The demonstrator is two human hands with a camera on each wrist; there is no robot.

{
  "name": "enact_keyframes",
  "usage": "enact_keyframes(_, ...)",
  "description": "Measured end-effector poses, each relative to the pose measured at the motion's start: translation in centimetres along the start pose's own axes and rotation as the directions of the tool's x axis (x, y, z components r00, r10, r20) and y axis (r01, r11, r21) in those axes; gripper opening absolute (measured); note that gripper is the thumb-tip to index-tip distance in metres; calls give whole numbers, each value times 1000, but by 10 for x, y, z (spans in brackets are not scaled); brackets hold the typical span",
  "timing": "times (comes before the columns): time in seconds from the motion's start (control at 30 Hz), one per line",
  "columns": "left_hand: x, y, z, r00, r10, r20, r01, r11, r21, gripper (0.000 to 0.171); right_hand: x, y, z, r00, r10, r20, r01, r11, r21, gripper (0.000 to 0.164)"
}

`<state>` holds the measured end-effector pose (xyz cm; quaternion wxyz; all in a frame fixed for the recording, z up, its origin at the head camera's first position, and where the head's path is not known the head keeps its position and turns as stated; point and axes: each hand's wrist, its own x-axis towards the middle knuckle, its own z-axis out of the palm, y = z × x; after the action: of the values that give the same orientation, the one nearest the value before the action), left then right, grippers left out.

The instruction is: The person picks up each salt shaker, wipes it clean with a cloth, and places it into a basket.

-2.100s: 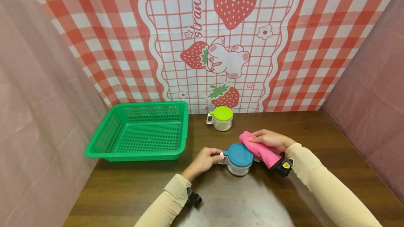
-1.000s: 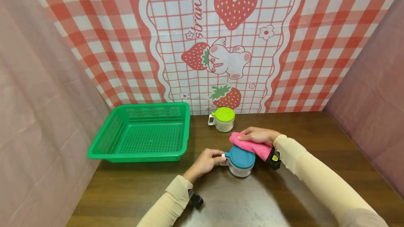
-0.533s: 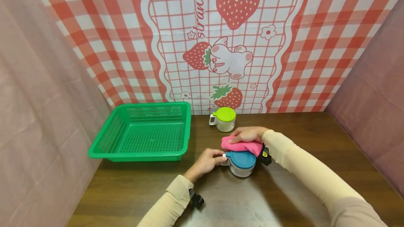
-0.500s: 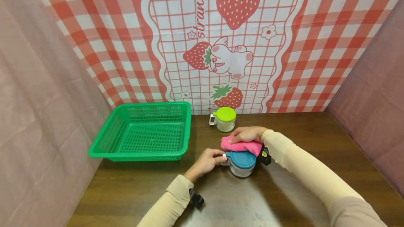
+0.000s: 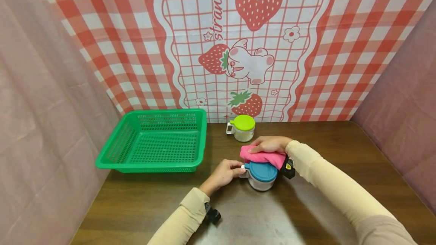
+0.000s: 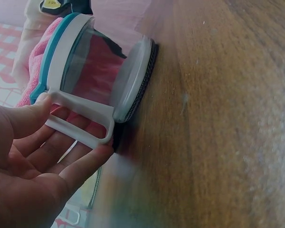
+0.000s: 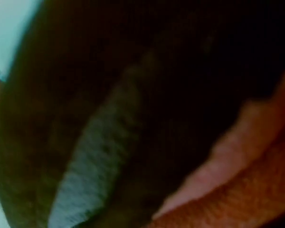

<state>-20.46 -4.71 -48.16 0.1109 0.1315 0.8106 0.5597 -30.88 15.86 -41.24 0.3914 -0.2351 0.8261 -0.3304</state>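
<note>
A clear jar with a blue lid stands upright on the table in the head view. My left hand pinches its white handle, thumb on the top end and fingers behind, as the left wrist view shows. With my right hand I hold a folded pink cloth against the far side of the jar, overlapping the lid's back edge. Through the clear wall the pink shows behind the jar. The right wrist view is mostly dark and blurred, filled by cloth close to the lens.
Behind the cloth stands a similar jar with a lime-green lid, its handle to the left. A green plastic basket sits at the back left of the wooden table. A strawberry-print curtain hangs along the back.
My right hand has carried the cloth from the jar's right side leftward round to its far side, then shifted slightly back right. The left hand keeps its hold on the handle.
</note>
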Motion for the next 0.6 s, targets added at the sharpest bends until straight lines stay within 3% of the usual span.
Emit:
enact_keyframes(0.3, 1, 0, 1, 1000, 9, 0, -9, 1000, 4, 23, -9, 9, -2, 1000, -17, 2, 17, 992, 125, 37)
enact_keyframes(0.6, 0, 1, 2, 1000, 7, -8, -7, 1000, 25, 23, -24, 22, 3, 991, 11, -131, 10, 987, 159, 45)
